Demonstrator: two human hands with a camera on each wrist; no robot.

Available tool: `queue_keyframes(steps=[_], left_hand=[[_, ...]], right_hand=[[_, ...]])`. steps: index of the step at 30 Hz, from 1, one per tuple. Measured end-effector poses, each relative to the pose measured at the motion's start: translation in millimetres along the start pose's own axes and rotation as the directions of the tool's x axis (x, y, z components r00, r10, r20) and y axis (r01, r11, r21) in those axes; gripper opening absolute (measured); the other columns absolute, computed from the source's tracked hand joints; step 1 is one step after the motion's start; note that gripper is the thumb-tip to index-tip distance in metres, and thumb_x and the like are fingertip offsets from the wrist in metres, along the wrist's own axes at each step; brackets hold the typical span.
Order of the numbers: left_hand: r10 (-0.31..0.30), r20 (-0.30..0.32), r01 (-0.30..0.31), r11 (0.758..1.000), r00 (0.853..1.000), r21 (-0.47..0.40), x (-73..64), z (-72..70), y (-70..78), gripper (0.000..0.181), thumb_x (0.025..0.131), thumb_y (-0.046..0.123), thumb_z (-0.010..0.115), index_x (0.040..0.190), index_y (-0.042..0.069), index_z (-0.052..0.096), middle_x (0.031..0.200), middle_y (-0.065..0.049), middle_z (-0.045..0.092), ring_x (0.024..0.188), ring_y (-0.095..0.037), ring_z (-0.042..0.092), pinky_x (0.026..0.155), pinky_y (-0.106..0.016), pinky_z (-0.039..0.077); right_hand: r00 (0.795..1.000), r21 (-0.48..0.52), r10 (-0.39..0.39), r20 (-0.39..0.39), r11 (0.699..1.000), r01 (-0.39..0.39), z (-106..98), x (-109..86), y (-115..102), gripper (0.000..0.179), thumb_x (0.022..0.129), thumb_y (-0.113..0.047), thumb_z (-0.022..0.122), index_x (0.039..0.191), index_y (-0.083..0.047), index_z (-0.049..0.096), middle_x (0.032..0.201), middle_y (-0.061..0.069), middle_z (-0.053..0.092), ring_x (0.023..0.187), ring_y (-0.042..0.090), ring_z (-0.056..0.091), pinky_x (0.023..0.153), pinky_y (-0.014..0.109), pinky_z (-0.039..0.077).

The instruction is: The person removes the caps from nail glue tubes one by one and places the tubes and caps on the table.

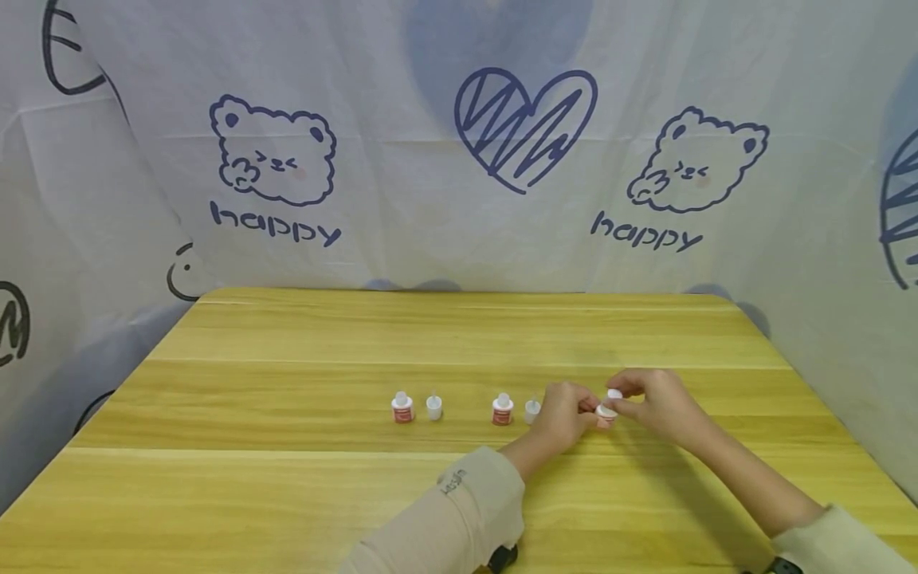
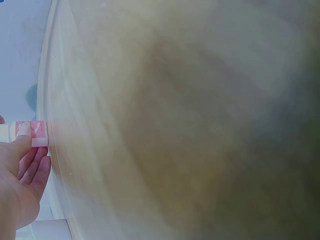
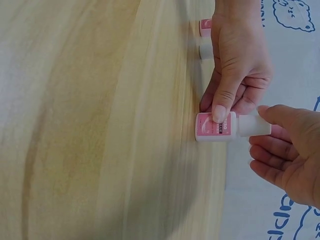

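Observation:
Toward the right of the table, a small white bottle with a pink label (image 3: 216, 126) stands upright. My left hand (image 1: 562, 418) pinches its body between thumb and fingers. My right hand (image 1: 663, 402) holds the white cap (image 3: 256, 126) at the top of the bottle by thumb and fingertips. In the right wrist view the cap sits against the bottle's neck. The left wrist view shows the left hand (image 2: 25, 185) with its thumb over the pink label; the cap there is largely cut off by the frame edge.
Two more pink-labelled bottles stand to the left, one farther left (image 1: 403, 408) and one nearer (image 1: 503, 410), uncapped with pale nozzles showing. Beside each is a white cap, one at left (image 1: 433, 408) and another (image 1: 531, 411) by the left hand. A printed curtain (image 1: 402, 199) hangs behind the wooden table (image 1: 287, 494).

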State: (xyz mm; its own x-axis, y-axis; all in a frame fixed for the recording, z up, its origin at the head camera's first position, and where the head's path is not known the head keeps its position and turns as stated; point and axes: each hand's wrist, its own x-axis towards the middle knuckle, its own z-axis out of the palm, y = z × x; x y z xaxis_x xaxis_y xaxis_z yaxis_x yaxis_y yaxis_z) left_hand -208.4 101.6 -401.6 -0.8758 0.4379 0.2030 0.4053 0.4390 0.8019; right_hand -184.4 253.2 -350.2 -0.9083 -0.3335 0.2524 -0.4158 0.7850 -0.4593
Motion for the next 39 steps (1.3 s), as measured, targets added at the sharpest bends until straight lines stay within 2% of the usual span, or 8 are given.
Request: queue_keyframes(steps=[6, 15, 23, 33, 39], left_hand=[[0.000, -0.002, 0.000, 1.000, 1.000, 0.004, 0.4, 0.4, -0.6, 0.009, 0.079, 0.009, 0.071, 0.083, 0.001, 0.073, 0.079, -0.006, 0.073, 0.065, -0.001, 0.064, 0.056, -0.006, 0.045], [-0.019, 0.005, 0.019, 1.000, 1.000, 0.004, 1.3, -0.4, -0.3, 0.011, 0.078, 0.012, 0.072, 0.083, 0.003, 0.074, 0.078, -0.005, 0.073, 0.064, 0.000, 0.061, 0.056, -0.006, 0.045], [-0.028, 0.015, 0.028, 1.000, 0.999, -0.013, 2.3, -1.9, 0.3, 0.010, 0.077, 0.011, 0.073, 0.083, 0.002, 0.074, 0.078, -0.006, 0.073, 0.064, 0.000, 0.061, 0.057, -0.007, 0.045], [-0.025, 0.013, 0.025, 1.000, 1.000, -0.005, 2.2, -2.1, 0.2, 0.011, 0.077, 0.011, 0.073, 0.083, 0.002, 0.074, 0.078, -0.006, 0.073, 0.063, 0.001, 0.060, 0.056, -0.006, 0.045], [-0.031, 0.005, 0.031, 0.999, 0.999, -0.010, 2.2, -1.7, 0.6, 0.011, 0.076, 0.011, 0.074, 0.082, 0.002, 0.074, 0.077, -0.006, 0.073, 0.062, 0.001, 0.060, 0.056, -0.006, 0.045]], right_hand=[[0.999, -0.042, 0.014, -0.029, 0.999, -0.015, -1.1, 0.5, -1.5, 0.005, 0.080, -0.008, 0.071, 0.080, -0.003, 0.070, 0.073, 0.004, 0.070, 0.069, 0.016, 0.063, 0.061, 0.030, 0.052], [1.000, -0.042, 0.001, -0.014, 0.999, -0.002, -4.0, 1.9, -3.2, 0.003, 0.078, -0.006, 0.072, 0.080, -0.004, 0.071, 0.075, 0.005, 0.070, 0.069, 0.017, 0.064, 0.061, 0.030, 0.054], [0.999, -0.027, 0.002, 0.049, 1.000, -0.001, -7.5, 4.5, -3.7, 0.006, 0.079, -0.003, 0.070, 0.085, -0.001, 0.071, 0.079, 0.008, 0.071, 0.073, 0.021, 0.066, 0.065, 0.035, 0.055], [0.995, -0.018, -0.043, 0.095, 0.999, 0.045, -11.2, 5.5, -3.9, 0.012, 0.078, 0.001, 0.069, 0.090, 0.004, 0.069, 0.083, 0.011, 0.071, 0.077, 0.025, 0.067, 0.070, 0.040, 0.055], [0.994, 0.008, -0.024, 0.109, 1.000, 0.024, -11.4, 5.1, -4.3, 0.016, 0.079, 0.001, 0.068, 0.094, 0.005, 0.068, 0.089, 0.016, 0.071, 0.083, 0.029, 0.067, 0.073, 0.042, 0.055]])
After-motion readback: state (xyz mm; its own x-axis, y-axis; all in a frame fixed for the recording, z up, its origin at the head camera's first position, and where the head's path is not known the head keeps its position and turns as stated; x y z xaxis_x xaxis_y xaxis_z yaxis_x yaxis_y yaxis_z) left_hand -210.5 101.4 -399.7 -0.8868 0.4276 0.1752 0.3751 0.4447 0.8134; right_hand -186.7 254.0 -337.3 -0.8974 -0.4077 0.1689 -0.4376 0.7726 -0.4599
